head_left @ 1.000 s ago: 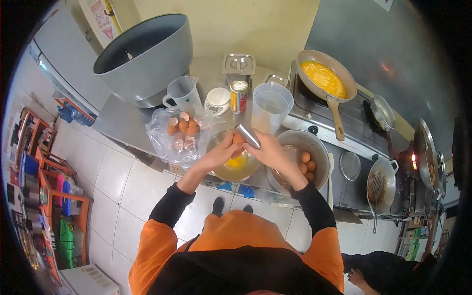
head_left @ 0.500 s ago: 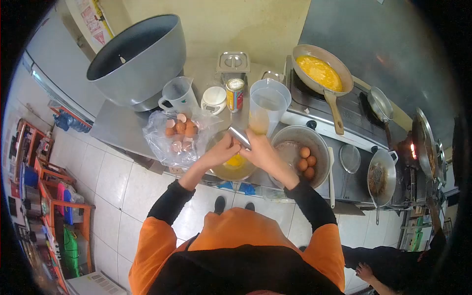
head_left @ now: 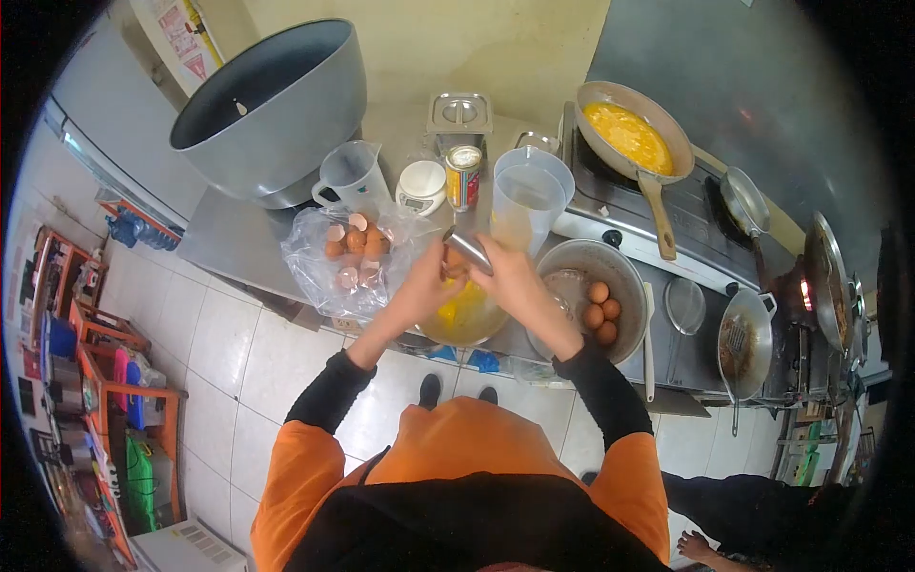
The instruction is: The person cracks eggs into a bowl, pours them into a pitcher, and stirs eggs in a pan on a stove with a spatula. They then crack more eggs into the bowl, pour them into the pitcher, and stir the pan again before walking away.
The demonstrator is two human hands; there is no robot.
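The person stands over a bowl of yolk (head_left: 465,319) on the steel counter (head_left: 224,238); both hands meet just above the bowl's far rim. The left hand (head_left: 422,278) is curled around a brown egg (head_left: 455,264), fingers closed on its shell; the right hand (head_left: 505,276) presses in from the other side, gripping a short metal tool (head_left: 469,250) whose shiny end lies against the top of the egg; whether the shell is already split cannot be told.

Left of the bowl and touching it lies a clear plastic bag of eggshells (head_left: 345,255); right of the bowl, just beside it, stands a metal basin (head_left: 624,276) with three whole eggs (head_left: 600,307) inside. Behind the bowl stands a tall clear jug (head_left: 527,198); further behind are a tin can (head_left: 463,177), a small white scale (head_left: 422,187) and a smaller measuring jug (head_left: 350,173). Far behind and left of the bowl sits a large grey tub (head_left: 272,105); far behind and right, a frying pan of beaten egg (head_left: 632,135) rests on the stove.
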